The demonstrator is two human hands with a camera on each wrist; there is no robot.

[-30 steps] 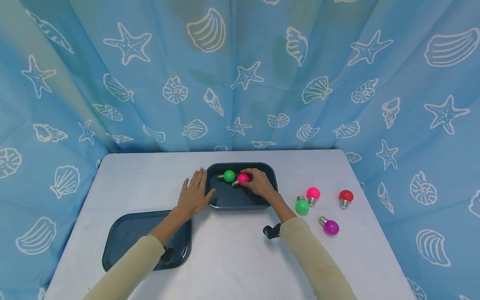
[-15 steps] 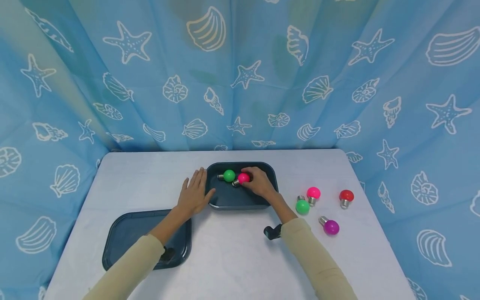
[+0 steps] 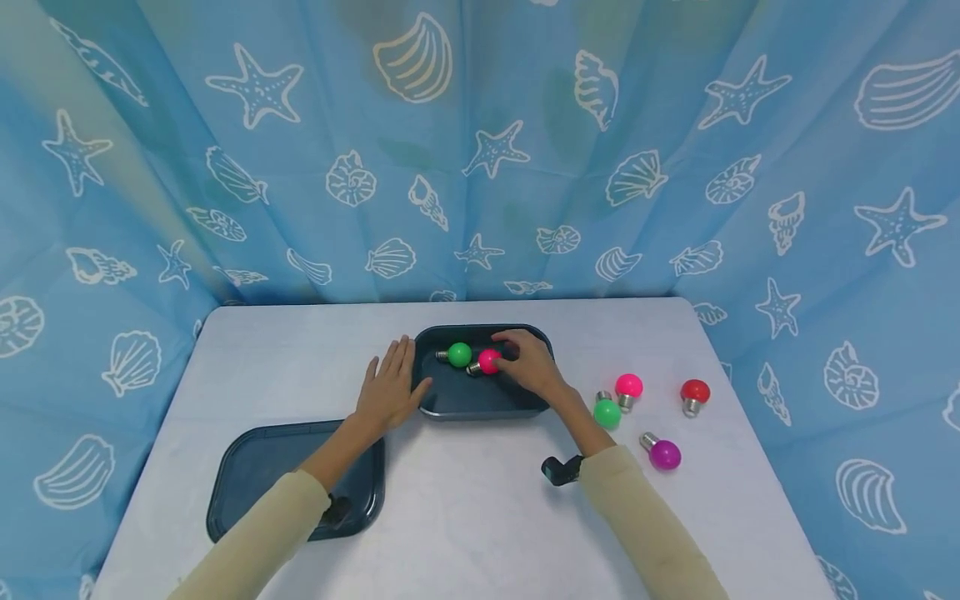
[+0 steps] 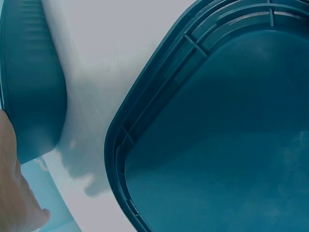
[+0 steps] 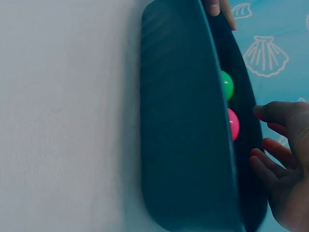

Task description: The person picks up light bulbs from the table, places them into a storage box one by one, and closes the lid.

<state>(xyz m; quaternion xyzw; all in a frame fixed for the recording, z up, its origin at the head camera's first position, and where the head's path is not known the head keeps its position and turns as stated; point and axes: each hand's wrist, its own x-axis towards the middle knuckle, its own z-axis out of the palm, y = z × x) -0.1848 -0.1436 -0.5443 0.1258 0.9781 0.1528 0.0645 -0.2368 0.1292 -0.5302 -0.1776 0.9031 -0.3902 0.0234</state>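
Green bulb (image 3: 460, 355), pink bulb (image 3: 490, 361) inside one tray (image 3: 468, 398); left hand (image 3: 388, 389) flat, right hand (image 3: 531, 365) loosely parted, both hands empty.

A glossy pink bulb (image 3: 489, 361) lies on its side, metal base (image 3: 473, 368) leftward, just left of the right grip (image 3: 532, 363), inside a dark tray (image 3: 468, 398) beside the left grip (image 3: 387, 390).

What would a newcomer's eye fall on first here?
Probably the shell-patterned blue curtain, rising behind the white table. Next, perhaps, the bright green bulb and pink bulb inside the dark bin, where the right hand hovers beside the pink one. Four more, a second pink bulb, second green bulb, red bulb and purple bulb, are right of the bin.
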